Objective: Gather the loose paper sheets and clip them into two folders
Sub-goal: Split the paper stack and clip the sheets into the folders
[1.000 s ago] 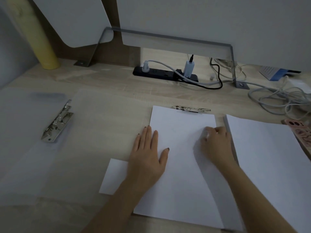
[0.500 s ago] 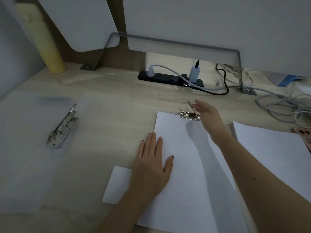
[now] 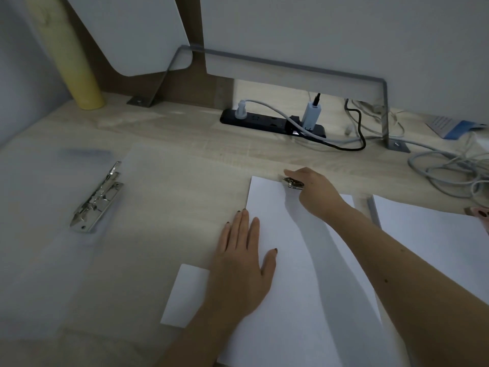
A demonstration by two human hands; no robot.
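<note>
A stack of white paper sheets (image 3: 299, 276) lies in front of me on a translucent folder (image 3: 169, 197). My left hand (image 3: 242, 263) rests flat, fingers spread, on the stack's left edge. My right hand (image 3: 313, 192) sits at the stack's top edge, fingers closed over the folder's metal clip (image 3: 292, 183). A second translucent folder (image 3: 34, 207) with a silver lever clip (image 3: 98, 200) lies open at the left. Another pile of white sheets (image 3: 434, 239) lies at the right. A small white sheet (image 3: 185, 295) pokes out under my left wrist.
A black power strip (image 3: 272, 123) with plugs and tangled cables (image 3: 449, 170) runs along the back of the wooden desk. A yellow cylinder (image 3: 71, 59) stands at the back left. Grey metal brackets (image 3: 383, 112) hold white panels behind. A pink object (image 3: 480, 214) shows at the right edge.
My right hand went from the stack's right side up to the metal clip at its top edge and now covers it. My left hand stayed flat on the paper.
</note>
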